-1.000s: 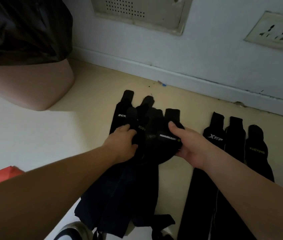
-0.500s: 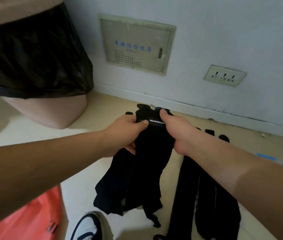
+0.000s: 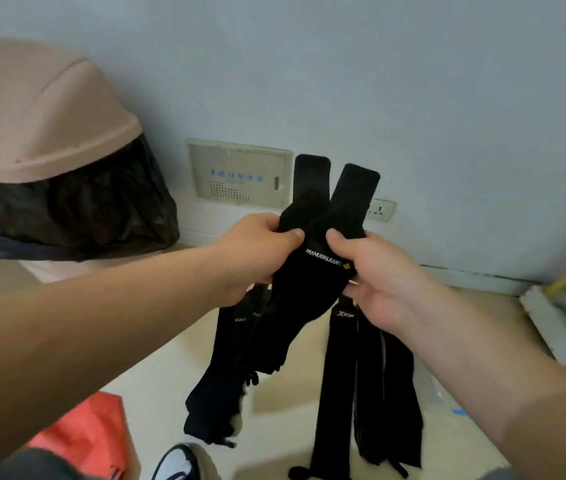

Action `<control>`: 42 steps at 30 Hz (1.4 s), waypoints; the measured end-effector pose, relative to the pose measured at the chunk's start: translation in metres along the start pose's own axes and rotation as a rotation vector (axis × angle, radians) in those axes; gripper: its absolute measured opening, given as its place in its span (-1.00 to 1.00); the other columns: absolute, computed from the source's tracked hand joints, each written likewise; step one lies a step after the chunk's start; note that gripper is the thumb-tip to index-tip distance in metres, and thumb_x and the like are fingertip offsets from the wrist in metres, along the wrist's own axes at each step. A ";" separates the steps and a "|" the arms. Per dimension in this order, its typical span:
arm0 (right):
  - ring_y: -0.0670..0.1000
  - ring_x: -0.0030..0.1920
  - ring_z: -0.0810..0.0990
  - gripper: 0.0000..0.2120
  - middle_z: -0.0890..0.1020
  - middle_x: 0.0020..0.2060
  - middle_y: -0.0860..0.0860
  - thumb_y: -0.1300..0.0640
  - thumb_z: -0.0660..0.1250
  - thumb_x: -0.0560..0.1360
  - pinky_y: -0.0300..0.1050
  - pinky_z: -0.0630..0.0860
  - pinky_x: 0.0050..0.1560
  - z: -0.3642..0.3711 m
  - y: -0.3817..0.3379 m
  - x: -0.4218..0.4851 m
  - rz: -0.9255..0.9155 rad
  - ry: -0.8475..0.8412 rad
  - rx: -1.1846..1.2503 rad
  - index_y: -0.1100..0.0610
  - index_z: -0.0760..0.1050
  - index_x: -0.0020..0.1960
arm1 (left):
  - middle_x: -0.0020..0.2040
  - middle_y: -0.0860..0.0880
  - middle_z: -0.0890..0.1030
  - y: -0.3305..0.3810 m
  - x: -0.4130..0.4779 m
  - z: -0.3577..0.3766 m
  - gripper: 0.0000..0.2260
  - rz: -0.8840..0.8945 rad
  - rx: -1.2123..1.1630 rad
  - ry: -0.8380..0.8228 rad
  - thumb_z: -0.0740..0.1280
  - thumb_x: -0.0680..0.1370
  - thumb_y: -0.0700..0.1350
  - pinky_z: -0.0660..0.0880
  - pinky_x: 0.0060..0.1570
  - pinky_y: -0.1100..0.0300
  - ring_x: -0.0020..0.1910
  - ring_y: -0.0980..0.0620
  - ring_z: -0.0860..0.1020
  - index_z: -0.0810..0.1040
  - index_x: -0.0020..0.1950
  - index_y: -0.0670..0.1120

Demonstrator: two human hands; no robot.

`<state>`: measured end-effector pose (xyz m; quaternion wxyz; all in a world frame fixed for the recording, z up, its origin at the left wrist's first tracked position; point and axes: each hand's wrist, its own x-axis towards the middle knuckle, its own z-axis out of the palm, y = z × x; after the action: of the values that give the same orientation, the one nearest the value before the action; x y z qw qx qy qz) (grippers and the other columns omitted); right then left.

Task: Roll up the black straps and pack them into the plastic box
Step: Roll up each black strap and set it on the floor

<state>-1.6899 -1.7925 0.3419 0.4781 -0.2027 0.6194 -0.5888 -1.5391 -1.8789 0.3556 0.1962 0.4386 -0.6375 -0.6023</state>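
Right, nearest first: toe of a shoe [image 3: 179, 460] at the bottom edge, red bag [image 3: 80, 441] just beside it on the floor [image 3: 285, 427]. A little further out, more black straps lying flat on that floor: a left group [image 3: 219, 386] and a right group [image 3: 364, 382], the latter with an Xtep mark.

Above those, lifted clear, the held straps [image 3: 306, 292] with the MANUKLEAR label, two tab ends poking up, tails hanging limp. Left hand [image 3: 257, 251] clenched round the bundle's left edge, thumb pressed on the front. Right hand [image 3: 382, 282] grasping the right edge, thumb just by the label, fingers curled behind. Both forearms reaching forward, palms turned in toward each other.

Soft, light and floppy by the look of it, with no stiffness to help a roll. Best pinched flat near the tab ends, then wound tight so as not to spring loose.

Beyond, against the wall [image 3: 413, 81]: pink bin [image 3: 39, 126] with black liner [image 3: 77, 209], a wall panel [image 3: 240, 174], a socket [image 3: 381, 210]. Far right, a pale boxy thing [image 3: 551, 327]; cannot tell whether it is the plastic box.
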 end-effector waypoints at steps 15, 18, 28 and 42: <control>0.11 -0.01 0.78 -0.86 0.79 -0.01 0.13 0.22 0.46 0.58 -0.02 0.67 0.00 -0.041 0.012 -0.019 -0.193 -0.098 -0.180 0.14 0.69 0.14 | -0.04 -0.12 0.76 -0.040 0.003 0.001 -0.89 0.016 0.061 0.108 0.32 0.71 -0.13 0.71 0.06 -0.10 -0.05 -0.11 0.75 0.62 0.16 -0.09; 0.06 -0.06 0.77 -0.73 0.78 -0.03 0.15 0.19 0.46 0.48 -0.16 0.67 -0.11 -0.048 0.004 -0.025 -0.216 -0.269 -0.119 0.21 0.66 0.16 | 0.00 -0.12 0.75 -0.048 0.013 -0.018 -0.88 -0.073 0.036 0.160 0.32 0.71 -0.13 0.71 -0.13 0.06 -0.04 -0.09 0.74 0.62 0.19 -0.11; 0.04 -0.08 0.73 -0.74 0.75 -0.07 0.15 0.20 0.38 0.46 -0.12 0.67 -0.08 -0.051 0.009 -0.018 -0.201 -0.348 -0.088 0.21 0.66 0.13 | -0.07 -0.12 0.76 -0.044 0.006 -0.007 -0.80 -0.053 -0.061 -0.156 0.25 0.75 -0.12 0.66 -0.17 0.16 -0.15 -0.03 0.75 0.63 0.16 -0.17; 0.04 -0.16 0.73 -0.85 0.76 -0.18 0.10 0.34 0.54 0.48 -0.04 0.70 -0.10 -0.044 0.017 -0.004 -0.319 0.023 -0.161 0.14 0.73 -0.01 | 0.08 -0.17 0.77 -0.029 -0.009 0.011 -0.81 0.066 -0.113 -0.228 0.34 0.70 -0.12 0.68 0.10 0.06 0.08 -0.18 0.75 0.71 0.21 -0.15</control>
<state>-1.7193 -1.7614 0.3212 0.3537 -0.3293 0.6297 -0.6081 -1.5331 -1.8623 0.3285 0.1668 0.3344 -0.6346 -0.6765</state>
